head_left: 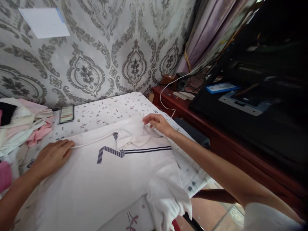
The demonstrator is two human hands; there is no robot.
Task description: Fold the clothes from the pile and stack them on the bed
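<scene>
A white shirt [96,186] with dark striped trim lies spread over a table, its upper part folded over and a sleeve bunched toward the near right edge. My left hand [54,157] is at the shirt's left edge, fingers together and gripping the cloth at the end of the fold. At the far right corner of the fabric, my right hand [158,124] pinches the shirt between thumb and fingers. Parts of the fingertips on both sides are hidden by the cloth.
Crumpled pink, white and black clothes [21,125] are piled at the left. A phone-like object [66,113], blurred, lies near the wall. The patterned tablecloth [130,102] covers the table. On the right, a red wooden cabinet [183,110] holds a large black television [260,106] and a white cable [163,91].
</scene>
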